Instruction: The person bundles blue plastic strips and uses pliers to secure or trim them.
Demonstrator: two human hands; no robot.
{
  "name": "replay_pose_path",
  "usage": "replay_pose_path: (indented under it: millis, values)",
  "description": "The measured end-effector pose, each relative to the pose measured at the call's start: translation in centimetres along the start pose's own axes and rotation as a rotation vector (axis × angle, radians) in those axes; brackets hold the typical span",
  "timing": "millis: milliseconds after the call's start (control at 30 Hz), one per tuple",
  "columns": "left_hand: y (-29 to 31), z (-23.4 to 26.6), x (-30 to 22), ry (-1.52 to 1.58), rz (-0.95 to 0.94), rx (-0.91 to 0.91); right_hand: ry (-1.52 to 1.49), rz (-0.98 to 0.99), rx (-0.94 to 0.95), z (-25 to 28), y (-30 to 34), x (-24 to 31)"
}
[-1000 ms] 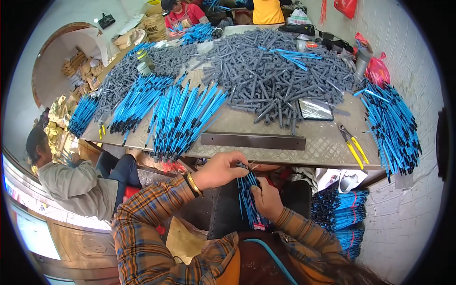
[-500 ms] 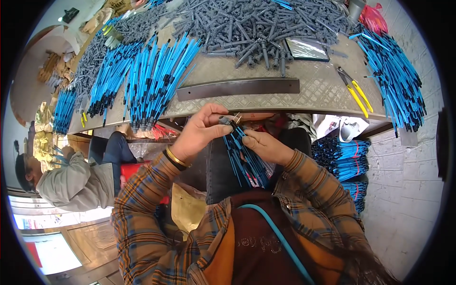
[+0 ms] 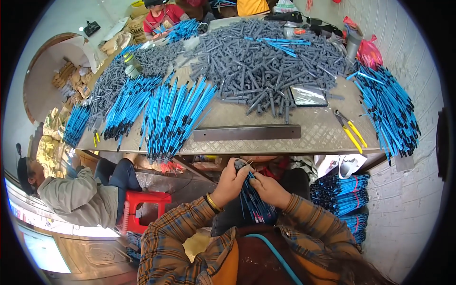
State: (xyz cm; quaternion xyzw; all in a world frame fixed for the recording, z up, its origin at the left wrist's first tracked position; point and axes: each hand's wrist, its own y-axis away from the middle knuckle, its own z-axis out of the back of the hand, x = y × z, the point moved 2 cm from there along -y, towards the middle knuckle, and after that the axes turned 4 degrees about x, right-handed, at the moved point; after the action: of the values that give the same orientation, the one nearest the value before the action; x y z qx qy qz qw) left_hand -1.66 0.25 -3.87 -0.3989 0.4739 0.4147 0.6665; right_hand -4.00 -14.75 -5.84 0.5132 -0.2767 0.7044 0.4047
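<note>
The left hand (image 3: 231,182) pinches a grey piece (image 3: 240,164) while the right hand (image 3: 270,191) clasps a blue bundle (image 3: 252,203) over the lap (image 3: 225,220), beside the desk (image 3: 319,137) — seemingly a joining step, whose next move calls for steady aligning.

1. On the right, a white wall (image 3: 399,209) with faint joint lines.
2. On the left, a pale wall (image 3: 69,23) with a brown-rimmed, rounded opening (image 3: 29,71).
3. A wide table (image 3: 318,128), its grey-brown top patterned.
4. Beneath, grey floor (image 3: 183,187).
5. A red stool (image 3: 147,196).
6. Lower left, carved wooden panelling (image 3: 99,252) beside a glaring white pane (image 3: 45,249).
</note>
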Motion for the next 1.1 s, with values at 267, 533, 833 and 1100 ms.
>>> replay_pose_path:
  millis: [267, 533, 833, 1100]
  values:
    - [-2.0, 0.2, 0.1, 0.278, 0.083, 0.046, 0.088, 0.079, -0.356, 0.3, 0.3, 1.7]
    - [-2.2, 0.6, -0.8, 0.681, 0.091, 0.119, 0.146, 0.118, -0.201, 2.6, -1.4, 1.1]
    - [-1.9, -0.2, -0.3, 0.756, 0.073, 0.17, 0.189, 0.147, -0.064, 2.7, -1.5, -0.2]
    - [-1.3, -0.6, -0.6, 0.66, 0.159, 0.132, 0.294, 0.112, -0.028, 2.2, -0.8, 0.6]
